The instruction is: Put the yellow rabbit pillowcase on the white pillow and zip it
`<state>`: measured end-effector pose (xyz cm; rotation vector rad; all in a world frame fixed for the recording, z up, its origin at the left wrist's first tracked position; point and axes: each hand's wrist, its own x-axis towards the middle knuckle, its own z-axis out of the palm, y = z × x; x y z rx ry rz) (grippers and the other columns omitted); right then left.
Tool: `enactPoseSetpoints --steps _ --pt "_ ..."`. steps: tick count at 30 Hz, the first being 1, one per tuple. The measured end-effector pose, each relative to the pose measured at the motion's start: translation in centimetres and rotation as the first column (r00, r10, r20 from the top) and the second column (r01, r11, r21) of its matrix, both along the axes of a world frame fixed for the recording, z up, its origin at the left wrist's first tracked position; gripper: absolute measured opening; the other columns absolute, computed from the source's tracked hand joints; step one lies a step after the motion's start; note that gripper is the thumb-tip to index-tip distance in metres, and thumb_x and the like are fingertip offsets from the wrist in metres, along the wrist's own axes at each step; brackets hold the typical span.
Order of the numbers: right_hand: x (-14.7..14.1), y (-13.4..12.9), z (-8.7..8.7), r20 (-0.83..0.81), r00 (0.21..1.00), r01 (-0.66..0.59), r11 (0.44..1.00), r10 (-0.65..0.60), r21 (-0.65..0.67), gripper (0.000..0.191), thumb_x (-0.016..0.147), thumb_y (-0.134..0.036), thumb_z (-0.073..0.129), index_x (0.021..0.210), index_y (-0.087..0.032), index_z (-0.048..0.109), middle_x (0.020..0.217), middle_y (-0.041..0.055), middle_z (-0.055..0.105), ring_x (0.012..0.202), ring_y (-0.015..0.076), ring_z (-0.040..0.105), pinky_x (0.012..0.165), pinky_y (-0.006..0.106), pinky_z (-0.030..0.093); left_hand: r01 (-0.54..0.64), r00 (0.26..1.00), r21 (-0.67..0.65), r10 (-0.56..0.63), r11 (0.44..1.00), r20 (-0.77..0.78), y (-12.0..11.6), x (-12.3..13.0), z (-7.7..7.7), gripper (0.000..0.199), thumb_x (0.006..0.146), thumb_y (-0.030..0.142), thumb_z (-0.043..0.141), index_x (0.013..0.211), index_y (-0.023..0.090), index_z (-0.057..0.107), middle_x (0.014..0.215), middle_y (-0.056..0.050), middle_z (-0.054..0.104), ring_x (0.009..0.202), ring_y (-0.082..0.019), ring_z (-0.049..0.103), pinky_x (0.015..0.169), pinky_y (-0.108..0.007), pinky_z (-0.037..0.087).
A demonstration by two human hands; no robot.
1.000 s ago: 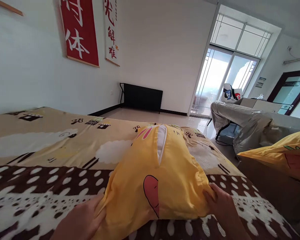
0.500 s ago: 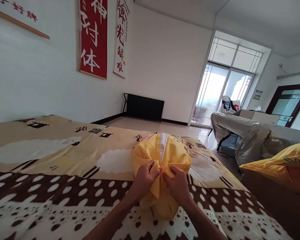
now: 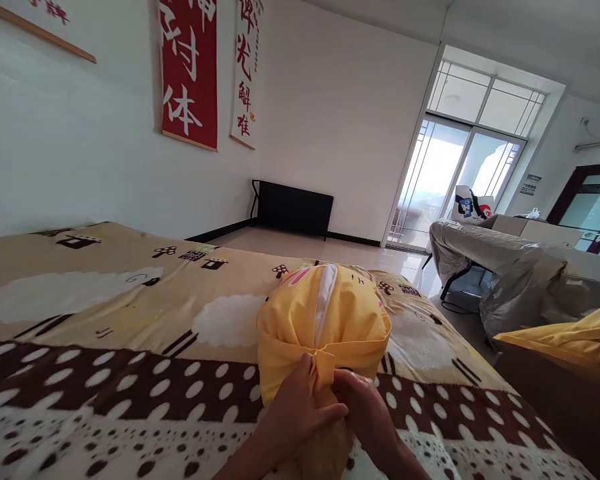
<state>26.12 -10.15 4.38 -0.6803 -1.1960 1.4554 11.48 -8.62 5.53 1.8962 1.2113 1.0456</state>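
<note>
- Your left hand (image 3: 293,417) and your right hand (image 3: 367,410) are both closed on the gathered yellow cloth of the pillowcase (image 3: 323,320); the two grips meet at the near end of the bundle, touching each other.
- The pillowcase lies on the bed (image 3: 105,333), on the patterned blanket (image 3: 130,393), near the middle and just in front of you. Its far end shows a white slit (image 3: 326,300), where the inner pillow appears.
- To do this well, I think you should keep the folded band flat and pinch it evenly with both hands, so the cloth does not slip out on one side.
- Pull gently; the cloth is soft and will wrinkle easily.
- Around you: a second yellow pillow (image 3: 570,340) lies at the right edge, well apart. A covered sofa (image 3: 515,280) stands beyond the bed, and red banners (image 3: 190,73) hang on the wall.
- Nothing lies between your hands and the bundle.
</note>
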Motion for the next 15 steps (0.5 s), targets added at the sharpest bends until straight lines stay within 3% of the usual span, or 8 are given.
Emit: enactPoseSetpoints --steps 2,4,9,13,15 --pt "0.5 0.3 0.6 -0.104 0.981 -0.171 0.981 0.162 -0.088 0.059 0.077 -0.068 0.05 0.092 -0.015 0.073 0.087 0.0127 0.069 0.092 0.0285 0.061 0.085 0.04 0.044 -0.053 0.998 0.01 0.053 0.999 -0.04 0.1 0.2 -0.1 0.043 0.062 0.042 0.072 0.087 0.019 0.044 0.088 -0.006 0.059 0.083 -0.024 0.056 0.075 -0.035 0.045" --pt "0.9 0.8 0.8 -0.148 0.96 -0.258 0.957 0.238 -0.136 0.064 0.076 -0.071 0.049 0.092 -0.013 0.073 0.089 0.0137 0.069 0.093 0.0276 0.061 0.088 0.04 0.042 -0.076 0.996 0.047 0.078 0.996 -0.035 0.3 0.5 -0.2 0.03 0.072 0.041 0.062 0.083 0.02 0.045 0.082 -0.005 0.059 0.077 -0.023 0.056 0.071 -0.035 0.044" --pt "1.5 2.2 -0.1 -0.137 0.962 -0.255 0.956 0.235 -0.147 0.062 0.075 -0.07 0.053 0.094 -0.015 0.073 0.088 0.0107 0.071 0.081 0.0216 0.063 0.086 0.035 0.042 -0.079 0.997 0.133 0.077 0.988 0.015 0.6 0.7 -0.4 0.019 0.082 0.038 0.048 0.074 0.02 0.048 0.075 -0.005 0.06 0.07 -0.021 0.057 0.067 -0.032 0.042" --pt "2.5 2.5 -0.8 -0.142 0.954 -0.279 0.954 0.263 -0.111 0.057 0.079 -0.062 0.056 0.103 -0.013 0.071 0.103 0.0127 0.069 0.095 0.0211 0.063 0.091 0.033 0.04 -0.111 0.994 0.125 0.112 0.986 0.004 1.1 -0.1 -1.1 0.022 0.082 0.038 0.046 0.069 0.02 0.046 0.069 -0.003 0.059 0.065 -0.019 0.055 0.062 -0.03 0.041" --pt "3.6 2.9 -1.3 -0.147 0.964 -0.238 0.966 0.222 -0.1 0.051 0.079 -0.056 0.061 0.103 -0.012 0.07 0.104 0.0139 0.069 0.096 0.0213 0.064 0.089 0.032 0.042 -0.216 0.976 0.142 0.216 0.966 0.011 1.9 -0.4 0.2 0.024 0.08 0.036 0.048 0.064 0.019 0.045 0.062 -0.001 0.057 0.059 -0.016 0.052 0.058 -0.027 0.039"
